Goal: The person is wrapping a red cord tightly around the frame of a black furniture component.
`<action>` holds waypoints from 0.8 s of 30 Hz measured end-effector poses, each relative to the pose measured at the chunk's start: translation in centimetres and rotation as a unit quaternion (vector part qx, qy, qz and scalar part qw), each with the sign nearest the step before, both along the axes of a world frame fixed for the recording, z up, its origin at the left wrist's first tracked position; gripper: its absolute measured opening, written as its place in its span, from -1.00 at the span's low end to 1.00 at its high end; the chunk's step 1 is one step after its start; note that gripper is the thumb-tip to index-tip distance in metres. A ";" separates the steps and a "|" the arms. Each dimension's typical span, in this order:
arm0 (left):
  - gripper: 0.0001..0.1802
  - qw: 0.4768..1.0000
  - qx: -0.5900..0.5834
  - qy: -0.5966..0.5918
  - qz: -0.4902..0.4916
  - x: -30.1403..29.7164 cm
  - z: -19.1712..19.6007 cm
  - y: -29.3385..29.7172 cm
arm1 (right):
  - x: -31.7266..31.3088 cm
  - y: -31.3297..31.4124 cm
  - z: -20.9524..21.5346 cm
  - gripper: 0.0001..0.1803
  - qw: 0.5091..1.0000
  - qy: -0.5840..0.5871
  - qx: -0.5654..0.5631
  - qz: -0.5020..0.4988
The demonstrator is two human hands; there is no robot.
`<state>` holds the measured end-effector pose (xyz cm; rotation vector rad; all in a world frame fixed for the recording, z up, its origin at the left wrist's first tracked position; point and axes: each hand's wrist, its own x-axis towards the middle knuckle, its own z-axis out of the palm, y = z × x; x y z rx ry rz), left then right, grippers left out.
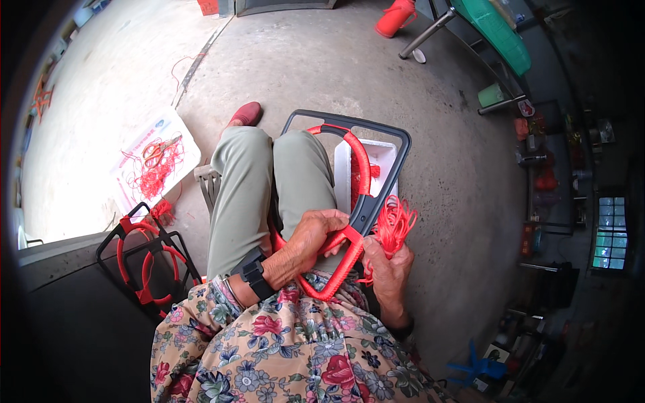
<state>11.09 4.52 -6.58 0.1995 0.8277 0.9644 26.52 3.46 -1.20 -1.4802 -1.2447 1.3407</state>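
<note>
Left arm [285,267]: bent, brought in from the lower left across the lap; covered at its upper part by a flowered sleeve [209,303], bared toward the hand, encircled by a dark strap [254,274]. Left hand [314,232]: turned back upward; thumb [334,219] stretched out to the right, fingers curled beneath, a grip formed between them. Right arm: mostly hidden; wrist [392,310] directed upward, ringed below by a dark band [401,330]. Right hand [391,267]: held just beside the left, slightly lower; back shown, thumb pointed up, fingers bent inward and closed, their tips partly concealed.
</note>
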 end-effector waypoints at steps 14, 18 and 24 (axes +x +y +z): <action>-0.83 0.999 0.000 0.009 0.035 0.3 0.8 0.5 | 1.9 6.2 3.6 -0.78 0.994 -0.052 0.098 0.020; -0.70 0.982 0.119 0.098 0.113 -0.3 0.7 0.7 | -2.0 9.0 5.5 -0.55 0.824 -0.365 0.374 0.219; -0.59 0.974 0.103 -0.094 0.179 -2.1 2.4 2.4 | -4.8 9.8 6.2 -0.31 0.731 -0.424 0.421 0.331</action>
